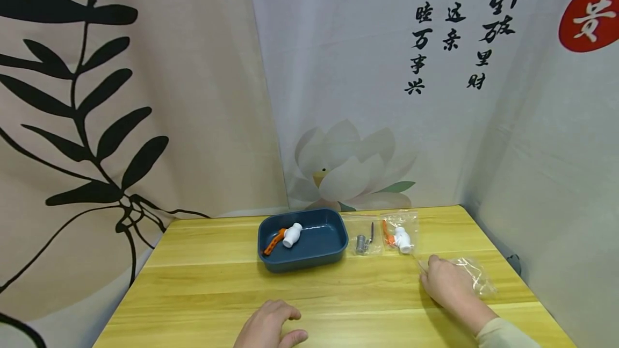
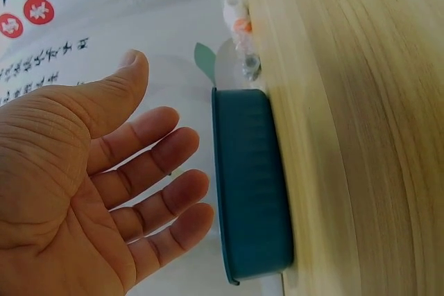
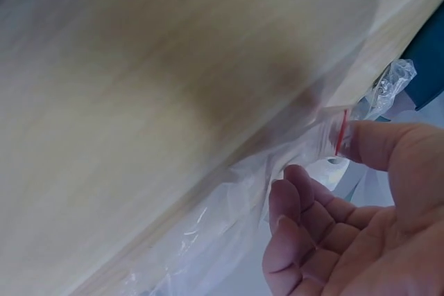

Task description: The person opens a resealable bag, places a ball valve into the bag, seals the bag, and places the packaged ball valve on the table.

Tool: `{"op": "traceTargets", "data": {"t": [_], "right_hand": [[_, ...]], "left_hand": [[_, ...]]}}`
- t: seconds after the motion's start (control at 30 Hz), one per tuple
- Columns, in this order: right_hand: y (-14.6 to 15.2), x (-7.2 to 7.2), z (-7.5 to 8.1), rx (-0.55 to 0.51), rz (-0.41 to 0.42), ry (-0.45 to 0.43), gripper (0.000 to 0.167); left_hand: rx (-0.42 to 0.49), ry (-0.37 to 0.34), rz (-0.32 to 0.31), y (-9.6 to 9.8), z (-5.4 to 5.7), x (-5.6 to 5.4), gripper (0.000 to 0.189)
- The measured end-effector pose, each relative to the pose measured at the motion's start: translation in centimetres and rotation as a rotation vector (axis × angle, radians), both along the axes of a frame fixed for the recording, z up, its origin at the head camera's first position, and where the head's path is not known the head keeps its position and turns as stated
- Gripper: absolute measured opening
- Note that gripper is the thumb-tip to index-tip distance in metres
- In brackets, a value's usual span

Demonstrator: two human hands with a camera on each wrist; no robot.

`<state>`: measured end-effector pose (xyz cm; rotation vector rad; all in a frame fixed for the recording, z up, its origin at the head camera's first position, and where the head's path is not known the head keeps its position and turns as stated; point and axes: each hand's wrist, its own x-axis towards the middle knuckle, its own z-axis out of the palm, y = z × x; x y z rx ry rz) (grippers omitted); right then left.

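Observation:
Thumb and fingers of my right hand [image 1: 448,283] pinch a clear plastic zip bag [image 1: 476,275] near its red seal line, above the right side of the table. In the right wrist view the bag [image 3: 229,220] hangs thin and crinkled. My left hand [image 1: 271,324] is near the front of the table, fingers relaxed and apart, holding nothing. Beyond it stands a dark blue tray [image 1: 309,263], in which lies a white valve with an orange handle [image 1: 292,235]. The left wrist view shows the left palm [image 2: 62,192] beside the tray's wall [image 2: 253,185].
Right of the tray lies a clear bag with a grey metal cylinder and a dark bent piece [image 1: 362,243]. Beside it, another clear bag holds a white valve with an orange handle [image 1: 402,239]. Printed cloth [image 1: 217,95] hangs behind the wooden table [image 1: 193,283].

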<state>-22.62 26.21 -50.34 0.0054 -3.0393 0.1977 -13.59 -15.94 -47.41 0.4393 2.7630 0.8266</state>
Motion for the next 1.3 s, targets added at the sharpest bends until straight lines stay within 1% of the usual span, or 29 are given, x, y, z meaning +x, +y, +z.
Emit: {"op": "traceTargets", "data": {"t": [0.17, 0.33, 0.6, 0.73, 0.83, 0.87, 1.03, 1.2, 1.3], "right_hand": [[0.0, 0.0, 0.0, 0.005, 0.006, 0.001, 0.025], [0.0, -0.2, 0.0, -0.004, 0.005, -0.004, 0.023], [0.0, -0.2, 0.1, -0.003, 0.006, -0.007, 0.021], [-0.2, -0.1, 0.3, 0.006, 0.004, -0.009, 0.022], [-0.7, 0.0, 0.7, -0.006, 0.019, -0.014, 0.024], [-0.9, 0.2, 0.8, -0.011, 0.029, -0.011, 0.022], [-2.5, 1.1, 2.0, -0.08, 0.074, -0.033, 0.016], [-4.8, 2.0, 3.4, -0.155, 0.123, -0.053, 0.012], [-6.1, 2.5, 4.2, -0.233, 0.176, -0.053, 0.013]], "left_hand": [[-0.003, -0.022, 0.003, 0.0, -0.1, -0.1, 0.037], [-0.006, -0.019, -0.008, 0.0, -0.2, -0.1, 0.037], [0.002, -0.003, -0.017, -0.2, -0.3, 0.0, 0.039], [0.004, 0.016, -0.03, -0.3, -0.3, 0.0, 0.04], [0.008, 0.031, -0.044, -0.5, -0.3, 0.0, 0.04], [0.009, 0.036, -0.047, -0.6, -0.4, 0.0, 0.04], [0.007, 0.04, -0.055, -0.6, -0.3, 0.0, 0.04], [-0.005, 0.049, -0.051, -0.5, 0.0, 0.1, 0.038], [-0.004, 0.07, -0.056, -0.2, 0.3, 0.1, 0.036]]}}
